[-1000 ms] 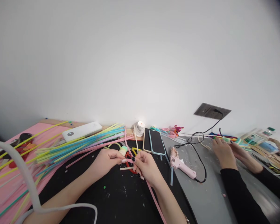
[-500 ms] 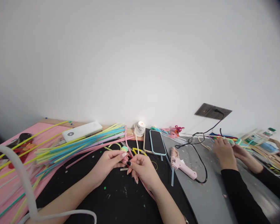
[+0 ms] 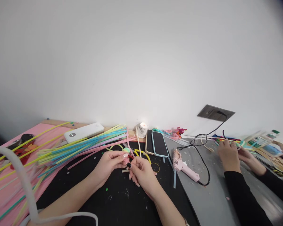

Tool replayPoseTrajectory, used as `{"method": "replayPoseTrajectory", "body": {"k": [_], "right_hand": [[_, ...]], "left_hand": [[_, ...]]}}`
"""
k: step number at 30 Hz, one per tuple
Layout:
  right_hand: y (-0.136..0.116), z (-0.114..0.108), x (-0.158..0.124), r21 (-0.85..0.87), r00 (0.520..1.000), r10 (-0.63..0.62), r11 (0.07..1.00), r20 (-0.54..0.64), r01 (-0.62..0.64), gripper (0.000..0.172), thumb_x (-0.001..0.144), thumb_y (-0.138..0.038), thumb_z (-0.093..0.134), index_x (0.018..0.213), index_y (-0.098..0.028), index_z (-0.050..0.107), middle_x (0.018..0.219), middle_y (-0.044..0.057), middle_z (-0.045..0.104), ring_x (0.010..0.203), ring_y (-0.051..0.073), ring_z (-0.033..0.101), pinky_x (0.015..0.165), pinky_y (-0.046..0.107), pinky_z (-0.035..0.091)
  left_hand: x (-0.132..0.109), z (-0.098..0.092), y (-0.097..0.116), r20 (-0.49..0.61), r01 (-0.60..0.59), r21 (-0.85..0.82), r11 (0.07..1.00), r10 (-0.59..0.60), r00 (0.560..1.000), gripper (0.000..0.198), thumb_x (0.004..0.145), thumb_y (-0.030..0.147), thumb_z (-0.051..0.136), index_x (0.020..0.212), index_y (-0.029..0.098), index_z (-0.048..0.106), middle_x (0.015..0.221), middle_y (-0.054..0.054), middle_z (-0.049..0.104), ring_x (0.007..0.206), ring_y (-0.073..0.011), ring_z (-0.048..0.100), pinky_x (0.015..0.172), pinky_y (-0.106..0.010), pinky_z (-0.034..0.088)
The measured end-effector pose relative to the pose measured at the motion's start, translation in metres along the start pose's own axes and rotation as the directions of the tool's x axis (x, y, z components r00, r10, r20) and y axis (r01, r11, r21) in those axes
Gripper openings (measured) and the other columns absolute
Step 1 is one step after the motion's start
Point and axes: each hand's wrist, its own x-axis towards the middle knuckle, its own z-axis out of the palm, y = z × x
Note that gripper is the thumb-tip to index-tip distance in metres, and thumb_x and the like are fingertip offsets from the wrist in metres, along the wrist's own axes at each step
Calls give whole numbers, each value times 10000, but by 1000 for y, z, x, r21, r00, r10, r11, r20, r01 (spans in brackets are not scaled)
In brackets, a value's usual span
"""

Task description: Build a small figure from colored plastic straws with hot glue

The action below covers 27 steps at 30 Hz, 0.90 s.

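My left hand [image 3: 108, 164] and my right hand [image 3: 142, 172] meet over the black mat [image 3: 113, 194], fingertips pinched together on a thin pink straw [image 3: 128, 138] that runs up toward the wall. A small green and pink piece [image 3: 126, 150] sits at my left fingertips. A short pale straw bit [image 3: 125, 171] lies just under the hands. Yellow curved straw pieces [image 3: 142, 153] lie beside my right hand.
A fan of coloured straws [image 3: 82, 144] and a white power bank [image 3: 83, 132] lie left. A lit candle [image 3: 143, 128], two phones [image 3: 159, 143], and a pink glue gun [image 3: 184, 164] with black cord stand right. Another person's hands [image 3: 228, 155] work on the grey mat.
Both hands have drawn closer together and slightly up the mat. The long pink straw trailing under my right wrist is no longer seen there. The other person's hands shifted slightly right.
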Motion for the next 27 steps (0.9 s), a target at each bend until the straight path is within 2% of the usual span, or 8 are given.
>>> {"method": "replayPoseTrajectory", "body": {"k": [5, 9, 13, 20, 27], "right_hand": [[-5, 3, -1, -51, 999, -46, 998, 0, 46, 253, 817, -372, 570, 673, -202, 449, 478, -66, 540, 281, 45, 371, 283, 158, 229], [-7, 3, -2, -72, 998, -59, 996, 20, 61, 250, 821, -370, 566, 679, -204, 446, 497, -60, 548, 294, 52, 396, 290, 162, 244], [-2, 2, 1, -59, 999, -49, 997, -15, 48, 265, 810, -398, 574, 681, -196, 461, 496, -55, 554, 286, 55, 409, 283, 163, 258], [5, 3, 5, -75, 998, -42, 996, -53, 38, 300, 795, -443, 576, 660, -195, 474, 494, -45, 558, 295, 73, 457, 293, 179, 321], [-1, 2, 2, -143, 990, -103, 986, -98, 88, 291, 821, -415, 547, 643, -202, 457, 521, -38, 566, 301, 55, 383, 330, 190, 245]], "left_hand": [[1, 0, -1, 36, 52, -132, 990, -47, 998, 177, 721, 295, 762, 722, 122, 725, 656, -24, 639, 610, -99, 554, 663, -233, 497], [1, 0, 1, 60, 77, -169, 983, -68, 996, 174, 730, 290, 762, 715, 123, 716, 644, -15, 632, 602, -89, 542, 650, -213, 484], [1, -1, 0, 85, 133, -180, 975, -119, 989, 164, 734, 296, 767, 766, 142, 722, 693, -12, 639, 650, -95, 568, 698, -220, 496], [0, 0, -6, 93, 57, -15, 998, -56, 994, 213, 756, 360, 734, 792, 150, 736, 743, -21, 648, 690, -115, 567, 751, -246, 495], [1, 2, -2, 22, 5, 90, 996, -7, 1000, 255, 720, 394, 742, 727, 141, 708, 644, 1, 589, 616, -118, 541, 677, -264, 521]]}}
